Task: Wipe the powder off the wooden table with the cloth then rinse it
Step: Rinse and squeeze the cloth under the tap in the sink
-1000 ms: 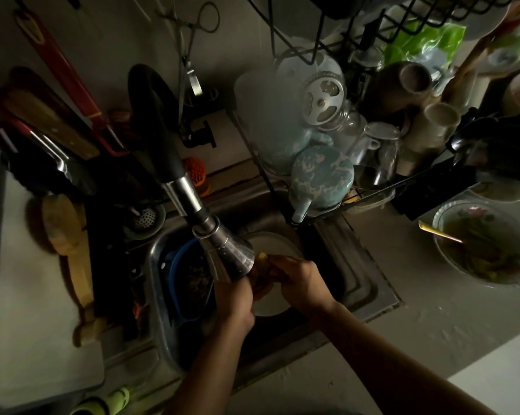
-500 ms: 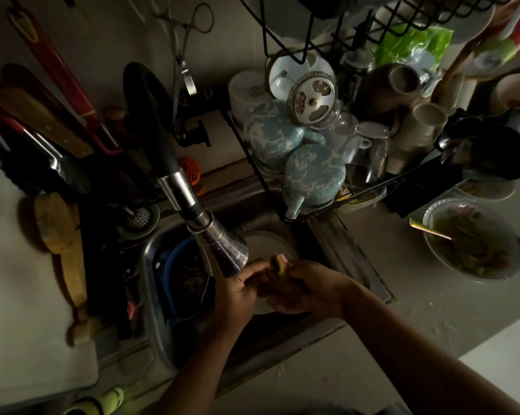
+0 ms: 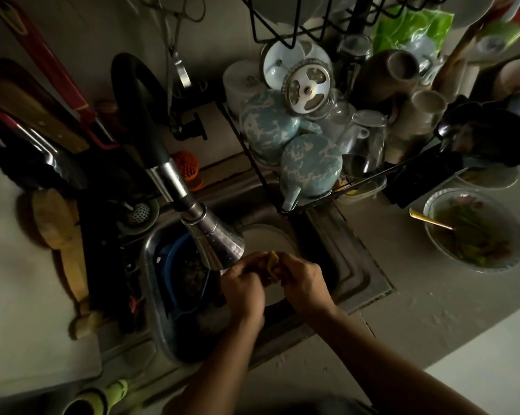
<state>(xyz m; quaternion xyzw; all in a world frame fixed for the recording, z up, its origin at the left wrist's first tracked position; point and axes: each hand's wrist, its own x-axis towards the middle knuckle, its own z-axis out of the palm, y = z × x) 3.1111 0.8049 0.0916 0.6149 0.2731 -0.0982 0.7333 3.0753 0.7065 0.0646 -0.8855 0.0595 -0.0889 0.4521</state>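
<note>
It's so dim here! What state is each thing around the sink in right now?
cloth: bunched up, gripped between both hands.
left hand: curled round the cloth.
right hand: curled round the cloth.
faucet head: just above the hands; water flow too dim to tell.
teal pots: upside down.
bowl: upright, with a spoon inside.

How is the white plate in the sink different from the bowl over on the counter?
The plate lies down in the sink, while the bowl stands on the counter to the right. The plate looks plain white; the bowl has a flower pattern. The part of the plate that shows is bare; the bowl holds greenish food, with a yellowish handle sticking out. Both are round and pale.
</note>
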